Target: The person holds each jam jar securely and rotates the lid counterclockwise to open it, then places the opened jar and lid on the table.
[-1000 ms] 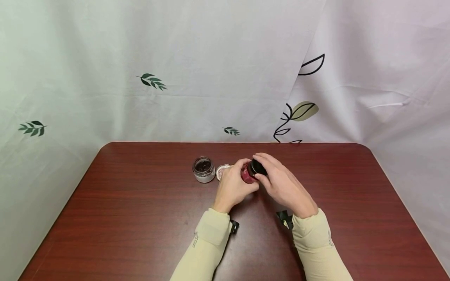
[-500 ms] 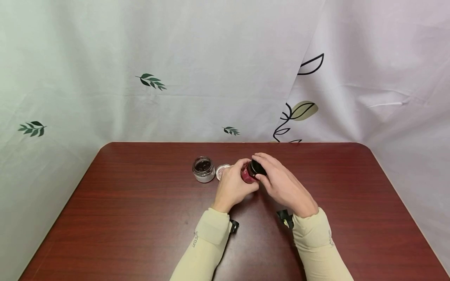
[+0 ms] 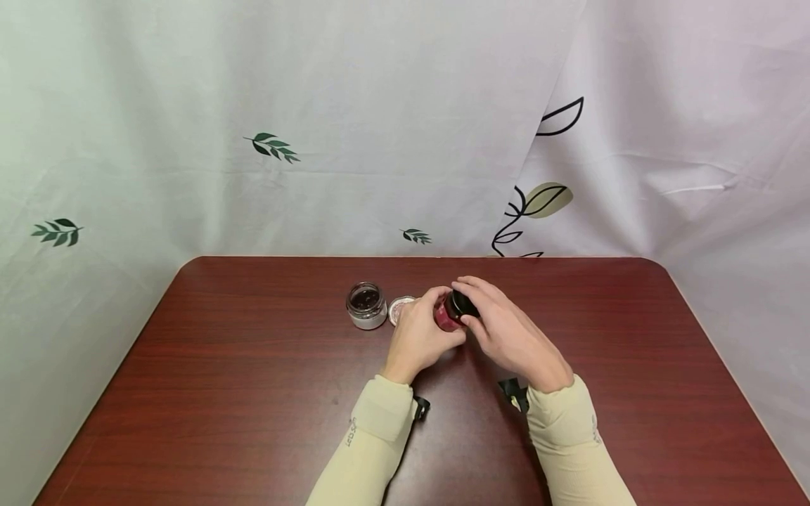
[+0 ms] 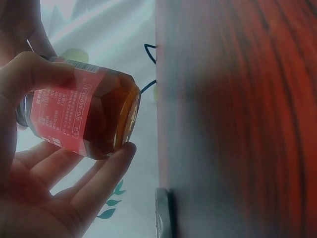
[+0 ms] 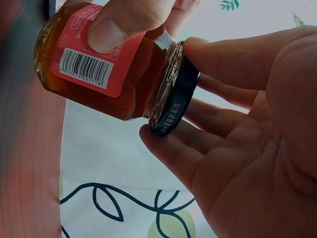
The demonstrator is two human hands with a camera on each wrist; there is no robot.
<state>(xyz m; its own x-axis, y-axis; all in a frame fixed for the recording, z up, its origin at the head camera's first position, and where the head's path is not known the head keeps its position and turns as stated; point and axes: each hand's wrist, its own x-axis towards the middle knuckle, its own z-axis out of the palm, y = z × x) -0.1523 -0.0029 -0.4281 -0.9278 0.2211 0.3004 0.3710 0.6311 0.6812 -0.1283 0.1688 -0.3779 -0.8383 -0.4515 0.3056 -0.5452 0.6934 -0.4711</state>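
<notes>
Between both hands is a glass jar [image 4: 106, 116] of amber contents with a red label, held off the table and tilted. My left hand [image 3: 419, 337] grips its body, thumb across the label and fingers under the far side. The black lid [image 5: 179, 99] sits on the jar's mouth; my right hand [image 3: 509, 337] holds it by the rim with thumb and fingertips, as the right wrist view shows. Left of the hands stands an open glass jar [image 3: 367, 315] with dark contents. A round pale lid [image 3: 400, 308] lies beside it, partly hidden by my left hand.
The dark red wooden table [image 3: 253, 393] runs back to a pale curtain [image 3: 380, 140] printed with leaves. Black straps [image 3: 514, 393] of the wrist cameras hang at the sleeve cuffs.
Both hands stay around the jar in the same place. The right fingers and the black lid shift only very slightly.
</notes>
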